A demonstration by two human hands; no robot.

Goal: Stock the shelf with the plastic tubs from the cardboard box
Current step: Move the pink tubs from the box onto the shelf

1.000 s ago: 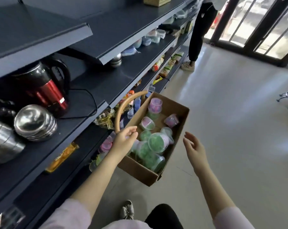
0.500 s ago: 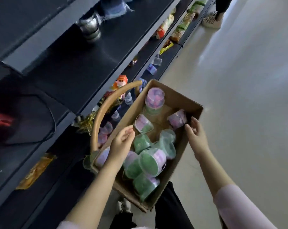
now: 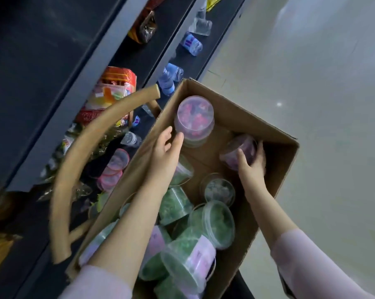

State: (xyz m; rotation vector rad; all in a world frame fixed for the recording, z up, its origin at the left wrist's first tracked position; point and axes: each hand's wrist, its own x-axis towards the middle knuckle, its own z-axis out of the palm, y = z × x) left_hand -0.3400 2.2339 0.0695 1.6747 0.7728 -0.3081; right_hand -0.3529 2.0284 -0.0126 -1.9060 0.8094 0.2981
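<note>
An open cardboard box (image 3: pixel 275 190) sits low beside the dark shelving and holds several clear plastic tubs with green or pink filling. An upright pink tub (image 3: pixel 194 117) stands stacked at the box's far end. My left hand (image 3: pixel 166 148) reaches inside with fingers spread, its fingertips touching that tub's side. My right hand (image 3: pixel 252 165) wraps around a tipped pink tub (image 3: pixel 239 151) near the far right wall of the box. Green tubs (image 3: pixel 216 223) lie piled at the near end.
A curved tan basket handle (image 3: pixel 78 165) arches between the box and the shelf. The lower shelf (image 3: pixel 139 61) carries pink-lidded tubs (image 3: pixel 115 167), small water bottles (image 3: pixel 167 79) and colourful snack packs (image 3: pixel 111 93). Pale floor (image 3: pixel 311 72) lies to the right.
The view has dropped closer over the box. Both hands have gone into it: the left reached forward to the upright pink tub, the right closed around the tipped pink tub.
</note>
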